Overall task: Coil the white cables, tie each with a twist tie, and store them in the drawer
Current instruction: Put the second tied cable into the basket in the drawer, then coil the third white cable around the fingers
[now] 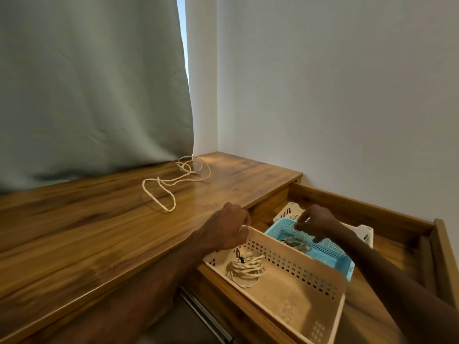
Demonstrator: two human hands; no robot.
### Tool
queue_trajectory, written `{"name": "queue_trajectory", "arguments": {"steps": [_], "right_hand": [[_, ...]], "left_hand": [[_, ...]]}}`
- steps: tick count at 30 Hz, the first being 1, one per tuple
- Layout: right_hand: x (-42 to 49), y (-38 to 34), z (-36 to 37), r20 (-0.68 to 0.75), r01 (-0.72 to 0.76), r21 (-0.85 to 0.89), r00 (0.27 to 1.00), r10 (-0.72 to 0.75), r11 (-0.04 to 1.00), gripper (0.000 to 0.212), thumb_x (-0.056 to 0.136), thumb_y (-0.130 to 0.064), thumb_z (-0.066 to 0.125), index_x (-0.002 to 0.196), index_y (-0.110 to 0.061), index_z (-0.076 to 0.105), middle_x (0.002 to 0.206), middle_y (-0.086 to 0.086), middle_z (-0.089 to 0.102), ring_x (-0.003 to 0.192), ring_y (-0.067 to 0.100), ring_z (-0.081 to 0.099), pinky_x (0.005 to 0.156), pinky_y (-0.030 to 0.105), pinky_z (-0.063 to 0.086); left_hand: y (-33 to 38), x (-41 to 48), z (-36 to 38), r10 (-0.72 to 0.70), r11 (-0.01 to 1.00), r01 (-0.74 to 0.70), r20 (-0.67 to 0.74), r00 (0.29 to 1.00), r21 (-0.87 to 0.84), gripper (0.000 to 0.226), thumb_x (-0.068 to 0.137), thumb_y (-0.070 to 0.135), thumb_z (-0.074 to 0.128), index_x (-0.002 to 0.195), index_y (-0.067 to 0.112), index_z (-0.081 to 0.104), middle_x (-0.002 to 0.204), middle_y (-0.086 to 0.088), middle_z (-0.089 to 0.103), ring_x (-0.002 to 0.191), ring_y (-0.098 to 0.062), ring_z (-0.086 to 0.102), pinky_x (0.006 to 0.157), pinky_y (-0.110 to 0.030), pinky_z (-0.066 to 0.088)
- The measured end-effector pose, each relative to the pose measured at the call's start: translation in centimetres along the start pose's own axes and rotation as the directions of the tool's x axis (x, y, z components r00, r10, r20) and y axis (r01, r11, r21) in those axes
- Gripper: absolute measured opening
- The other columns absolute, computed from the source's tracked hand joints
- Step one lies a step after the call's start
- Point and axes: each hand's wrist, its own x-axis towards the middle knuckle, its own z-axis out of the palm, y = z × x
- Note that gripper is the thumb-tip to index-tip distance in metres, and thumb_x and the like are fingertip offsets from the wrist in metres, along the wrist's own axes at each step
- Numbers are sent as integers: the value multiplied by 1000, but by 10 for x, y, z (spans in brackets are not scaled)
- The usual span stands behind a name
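A loose white cable [185, 167] sprawls in open loops on the wooden tabletop [99, 219], near the curtain. The drawer [360, 204] on the right stands pulled out. Inside it, a beige basket [293, 264] holds a coiled white cable [246, 270] bound with a black twist tie [239, 256]. Behind it, a blue basket [330, 254] holds another coiled cable [298, 244]. My left hand [228, 227] has curled fingers on the beige basket's far corner rim. My right hand [318, 222] hovers over the blue basket with loose fingers, holding nothing.
A white basket [288, 211] sits at the drawer's back, partly hidden by the blue one. A grey-green curtain [94, 83] hangs down to the tabletop's rear edge. White walls close the corner. The drawer's metal slide rail [206, 316] shows below the table.
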Motion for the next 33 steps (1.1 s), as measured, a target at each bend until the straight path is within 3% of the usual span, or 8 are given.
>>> {"name": "queue_trajectory", "arguments": {"steps": [4,7,12,17,20,24,28,33], "right_hand": [[-6,-40,3,-138,193,-9,972,-192,981,7,92,-17,75,95,-11,75,99,6,74,79,14,69,68,31,62],[-17,-85,6,-135,347,38,931,-339,937,8,92,-16,74,85,-17,72,85,1,73,77,11,68,64,24,54],[-27,-167,28,-109,544,90,838,-535,834,5,90,-20,76,91,-16,80,85,-6,76,75,3,69,62,14,48],[-28,-234,69,-176,656,135,753,-634,743,7,86,-18,78,91,-17,82,89,-4,79,79,7,72,79,26,58],[-21,-267,93,-171,646,96,760,-627,757,8,84,-17,75,89,-14,81,89,2,78,84,16,72,79,30,55],[1,-296,126,-105,537,82,842,-529,839,20,88,-31,74,86,-11,77,90,5,76,86,22,70,74,33,55],[19,-316,158,-139,447,89,891,-433,890,26,86,-33,75,102,-13,73,106,9,71,95,25,68,78,37,57],[31,-336,179,-281,432,27,869,-408,902,34,81,-29,79,108,-10,70,111,10,70,105,30,65,83,40,58]], "left_hand": [[-13,-7,-25,-12,1000,14,-70,997,25,15,95,29,62,104,21,72,106,5,66,103,-11,53,79,-27,49],[-27,-14,-52,-25,999,30,-121,992,45,16,95,28,61,105,22,72,110,3,65,108,-13,52,85,-31,48],[-67,-33,-95,-35,990,59,-173,984,132,17,91,20,61,105,15,71,112,-5,67,114,-21,56,92,-37,50],[-121,-67,-128,-144,955,187,-190,971,231,21,85,26,58,97,14,70,104,-7,67,104,-28,58,87,-44,52],[-155,-92,-143,-245,936,286,-201,948,206,29,80,29,48,93,13,69,99,-9,68,97,-32,60,85,-46,52],[-201,-137,-137,-355,909,381,-165,920,168,25,87,35,45,93,19,64,97,-4,66,93,-23,57,85,-35,43],[-232,-167,-122,-413,905,424,-164,896,36,36,89,48,34,99,24,59,102,4,60,102,-16,51,97,-38,43],[-241,-165,-119,-414,908,418,-188,891,-20,23,90,43,49,104,28,59,110,9,58,110,-10,47,101,-32,42]]}}
